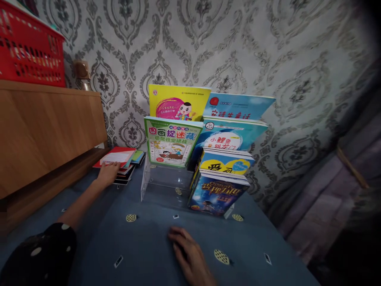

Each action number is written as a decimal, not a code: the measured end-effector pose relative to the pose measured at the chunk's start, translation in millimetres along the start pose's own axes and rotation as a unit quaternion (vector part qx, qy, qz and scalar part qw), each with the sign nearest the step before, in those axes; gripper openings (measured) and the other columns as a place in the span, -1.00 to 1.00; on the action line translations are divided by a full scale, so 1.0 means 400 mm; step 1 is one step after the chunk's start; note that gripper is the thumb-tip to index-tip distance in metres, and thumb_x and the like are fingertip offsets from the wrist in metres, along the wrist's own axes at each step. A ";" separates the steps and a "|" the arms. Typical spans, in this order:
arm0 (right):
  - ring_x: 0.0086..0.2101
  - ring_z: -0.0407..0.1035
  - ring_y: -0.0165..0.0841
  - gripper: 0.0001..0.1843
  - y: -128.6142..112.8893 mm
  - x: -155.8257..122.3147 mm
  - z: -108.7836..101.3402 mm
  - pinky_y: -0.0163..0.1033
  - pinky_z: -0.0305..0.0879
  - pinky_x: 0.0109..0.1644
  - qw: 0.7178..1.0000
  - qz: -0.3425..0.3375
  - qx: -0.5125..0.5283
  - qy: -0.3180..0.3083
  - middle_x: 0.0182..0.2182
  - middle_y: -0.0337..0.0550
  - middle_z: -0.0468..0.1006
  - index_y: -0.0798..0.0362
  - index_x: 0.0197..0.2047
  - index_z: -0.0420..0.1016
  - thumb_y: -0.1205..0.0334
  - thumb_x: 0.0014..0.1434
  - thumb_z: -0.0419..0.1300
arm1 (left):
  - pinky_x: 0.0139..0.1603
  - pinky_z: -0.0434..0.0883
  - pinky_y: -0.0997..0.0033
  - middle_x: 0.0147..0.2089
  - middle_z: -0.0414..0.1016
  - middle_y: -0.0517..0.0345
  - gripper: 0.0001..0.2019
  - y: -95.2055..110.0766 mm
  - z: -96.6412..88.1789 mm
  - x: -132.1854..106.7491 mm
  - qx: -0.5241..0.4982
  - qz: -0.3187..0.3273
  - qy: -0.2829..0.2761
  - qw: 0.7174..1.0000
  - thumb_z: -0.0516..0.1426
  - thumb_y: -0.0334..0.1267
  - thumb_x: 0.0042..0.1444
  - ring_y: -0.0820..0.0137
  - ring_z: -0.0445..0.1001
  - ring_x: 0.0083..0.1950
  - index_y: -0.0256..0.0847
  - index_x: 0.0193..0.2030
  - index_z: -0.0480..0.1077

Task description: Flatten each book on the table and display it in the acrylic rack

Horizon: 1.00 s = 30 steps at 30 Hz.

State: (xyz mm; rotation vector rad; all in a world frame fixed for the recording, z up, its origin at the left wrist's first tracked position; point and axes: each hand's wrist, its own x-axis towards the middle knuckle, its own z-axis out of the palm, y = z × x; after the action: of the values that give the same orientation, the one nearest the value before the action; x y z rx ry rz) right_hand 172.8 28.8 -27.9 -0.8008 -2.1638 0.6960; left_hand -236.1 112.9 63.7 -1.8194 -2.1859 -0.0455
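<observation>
We see a clear plastic stand (pixel 166 178), stepped in tiers, holding upright books that lean back slightly. On its left side, a yellow book (pixel 160 99) stands far back, with a green-bordered book (pixel 169 145) in front. On its right, from far to near, come a sky-blue book (pixel 238 105), a teal book (pixel 229 135), yellow-and-blue books (pixel 226 165) and a glossy dark-blue book (pixel 220 194). At the far left, a red plastic basket (pixel 35 35) with slotted walls sits on a smooth, wood-grained cabinet (pixel 50 115); its contents are too blurred for us to name.

Our left hand (pixel 109 172) rests on the near edge of a red book (pixel 119 152), on top of a flat pile left of the stand; we cannot tell whether its fingers pinch anything. Our right hand (pixel 190 254), near the middle, is loosely curled, thumb apart from the fingers, over a blue cloth (pixel 133 246) printed with pineapples. Behind the stand, grey scrollwork covers the pale wallpaper (pixel 202 47), and folded fabric (pixel 321 190) hangs at the right.
</observation>
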 end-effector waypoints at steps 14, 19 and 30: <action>0.09 0.45 -0.16 -0.69 -0.005 -0.010 0.000 -0.02 0.41 0.16 1.000 0.012 0.003 -0.008 0.09 0.08 0.52 0.01 -0.01 0.56 0.24 0.34 0.03 | 0.25 0.17 -0.15 0.04 0.56 -0.28 -0.50 0.094 -0.072 -0.332 0.035 0.045 -0.093 0.994 -0.09 -0.62 0.08 0.00 0.51 0.11 -0.36 0.09 0.46; 0.08 0.45 -0.16 -0.71 -0.014 -0.004 -0.007 -0.01 0.41 0.15 0.999 0.022 0.014 -0.032 0.08 0.08 0.52 0.01 -0.05 0.57 0.23 0.34 0.02 | 0.19 0.29 0.00 -0.03 0.60 -0.08 -0.69 0.089 -0.116 -0.472 -0.105 0.141 -0.157 0.972 0.02 -0.35 0.20 0.06 0.52 0.06 -0.14 -0.01 0.53; 0.09 0.42 -0.17 -0.67 -0.039 0.010 -0.020 0.04 0.39 0.16 0.997 0.029 0.019 -0.066 0.09 0.09 0.49 0.03 -0.02 0.56 0.26 0.35 -0.01 | 0.38 0.11 -0.07 0.42 0.15 -0.25 -0.34 -0.050 0.058 -0.307 -0.163 -0.052 -0.075 0.982 -0.18 0.00 0.28 0.02 0.10 0.45 -0.43 0.37 0.18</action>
State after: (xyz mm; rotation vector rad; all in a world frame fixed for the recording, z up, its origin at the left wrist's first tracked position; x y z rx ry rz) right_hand 171.5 23.0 -10.8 -0.8210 -2.2452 0.8396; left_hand -240.9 -3.5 14.8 -1.9285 -2.5003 -0.3157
